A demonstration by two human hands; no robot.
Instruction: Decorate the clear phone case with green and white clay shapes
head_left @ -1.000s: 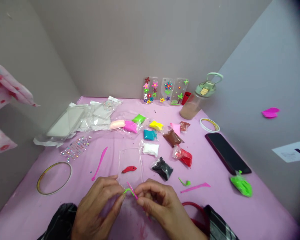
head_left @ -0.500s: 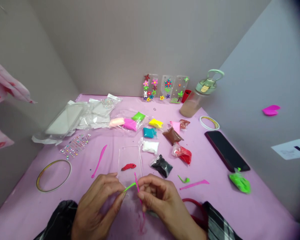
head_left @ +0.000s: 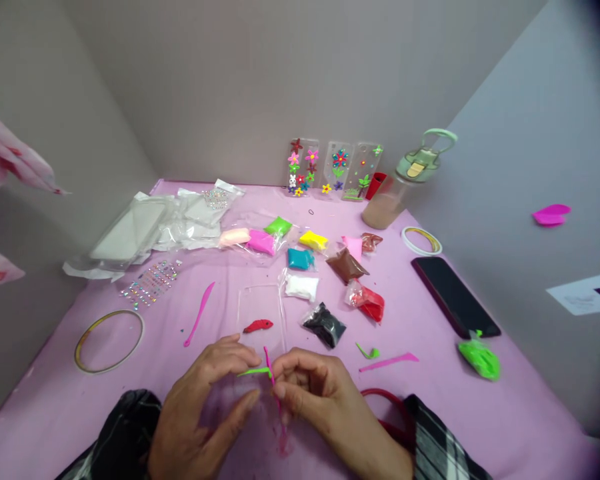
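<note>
My left hand [head_left: 205, 400] pinches one end of a thin green clay strip [head_left: 254, 371]. My right hand [head_left: 315, 393] grips a slim pink modelling tool [head_left: 270, 365] whose tip meets the strip's other end. Both hands hover just over the near edge of a clear phone case [head_left: 261, 313] lying flat on the pink table [head_left: 55, 400]. A small red clay shape [head_left: 259, 325] sits on that case.
Small bags of coloured clay [head_left: 300, 259] lie behind the case, with a black bag [head_left: 324, 325] and red bag [head_left: 367, 303] to the right. Pink tools [head_left: 199, 323] [head_left: 389, 362], a tape ring [head_left: 109, 340], gem stickers [head_left: 153, 283], a dark phone [head_left: 455, 297], a bottle [head_left: 395, 197] and decorated cases [head_left: 330, 170] surround them.
The pink tool has swung from slanting to nearly upright in my right hand, and the green strip now lies flatter between my hands. The camera tilted slightly.
</note>
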